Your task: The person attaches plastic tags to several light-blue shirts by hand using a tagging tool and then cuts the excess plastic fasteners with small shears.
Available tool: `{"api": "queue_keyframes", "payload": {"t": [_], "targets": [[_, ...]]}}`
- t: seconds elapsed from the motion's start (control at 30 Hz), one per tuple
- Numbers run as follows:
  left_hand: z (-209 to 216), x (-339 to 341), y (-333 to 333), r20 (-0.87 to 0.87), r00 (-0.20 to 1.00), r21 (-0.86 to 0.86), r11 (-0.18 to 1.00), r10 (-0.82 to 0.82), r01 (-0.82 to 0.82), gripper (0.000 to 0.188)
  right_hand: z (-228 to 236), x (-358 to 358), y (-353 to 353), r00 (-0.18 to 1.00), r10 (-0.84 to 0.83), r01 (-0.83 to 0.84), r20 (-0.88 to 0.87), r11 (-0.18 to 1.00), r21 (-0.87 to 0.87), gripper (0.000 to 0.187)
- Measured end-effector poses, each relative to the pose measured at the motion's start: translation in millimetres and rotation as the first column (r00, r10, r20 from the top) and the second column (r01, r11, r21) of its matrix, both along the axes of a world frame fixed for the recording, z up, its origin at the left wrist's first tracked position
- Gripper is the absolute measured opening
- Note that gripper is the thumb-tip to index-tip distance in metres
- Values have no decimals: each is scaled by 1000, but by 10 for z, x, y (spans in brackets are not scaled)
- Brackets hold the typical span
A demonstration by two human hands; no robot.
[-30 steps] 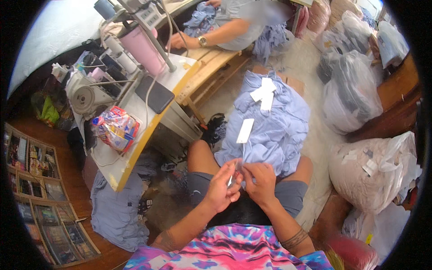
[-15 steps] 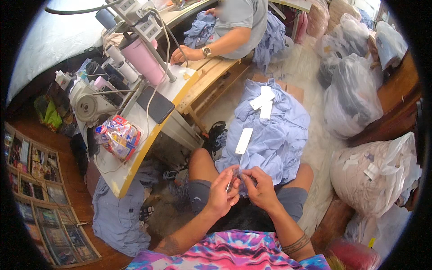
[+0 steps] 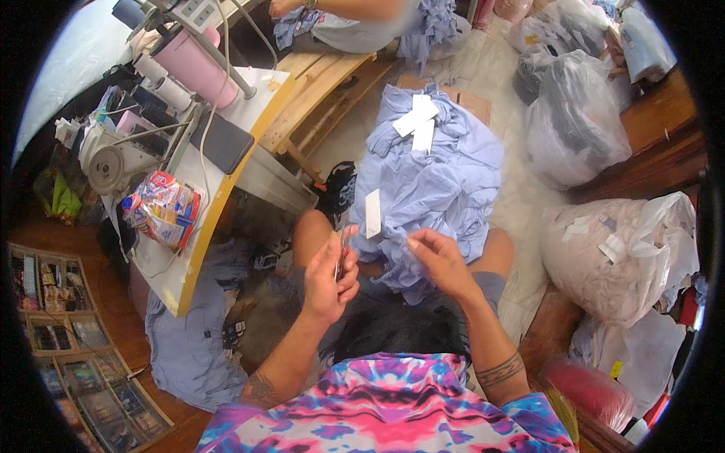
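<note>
A pile of light blue garments lies in front of me between my knees, with several white tags on it. One white tag hangs at its near left side. My left hand is closed round small metal thread snips, held upright just left of the cloth and apart from it. Over the near edge of the pile is my right hand, thumb and forefinger pinched together against the blue cloth. Whatever lies between those fingertips is too small to make out.
To the left stands a sewing table with a machine, a pink tumbler, a phone and a snack packet. A co-worker's arm shows beyond a wooden bench. Stuffed plastic bags line the right.
My hands have drawn apart, the left going left with the snips, the right staying by the cloth. The view has tipped, and the co-worker has partly left it.
</note>
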State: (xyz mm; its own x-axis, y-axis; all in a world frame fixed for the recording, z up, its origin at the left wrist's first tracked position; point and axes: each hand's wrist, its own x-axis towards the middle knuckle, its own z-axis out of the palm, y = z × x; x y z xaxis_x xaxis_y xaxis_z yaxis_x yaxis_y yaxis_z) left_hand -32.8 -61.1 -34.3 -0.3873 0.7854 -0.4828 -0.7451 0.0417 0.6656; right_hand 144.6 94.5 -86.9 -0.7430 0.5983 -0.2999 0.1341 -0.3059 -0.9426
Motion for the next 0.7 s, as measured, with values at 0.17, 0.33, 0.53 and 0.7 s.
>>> {"api": "queue_keyframes", "payload": {"t": [0.17, 0.33, 0.53, 0.7], "targets": [[-700, -309, 495, -710, 704, -23, 1000, -2, -21, 40, 431, -140, 283, 996, -90, 87, -14, 983, -161, 23], [-670, -337, 1008, -710, 443, -211, 767, -546, 607, 37, 876, -38, 461, 983, -25, -63, 181, 885, 462, 28], [-407, -501, 1898, -991, 118, -7, 913, -60, 407, 23, 1307, 362, 1026, 883, -453, 46, 124, 345, 937, 14], [942, -751, 2359, -916, -87, 345, 880, 391, 325, 21, 1909, 224, 720, 846, -514, 262, -140, 173, 949, 16]]}}
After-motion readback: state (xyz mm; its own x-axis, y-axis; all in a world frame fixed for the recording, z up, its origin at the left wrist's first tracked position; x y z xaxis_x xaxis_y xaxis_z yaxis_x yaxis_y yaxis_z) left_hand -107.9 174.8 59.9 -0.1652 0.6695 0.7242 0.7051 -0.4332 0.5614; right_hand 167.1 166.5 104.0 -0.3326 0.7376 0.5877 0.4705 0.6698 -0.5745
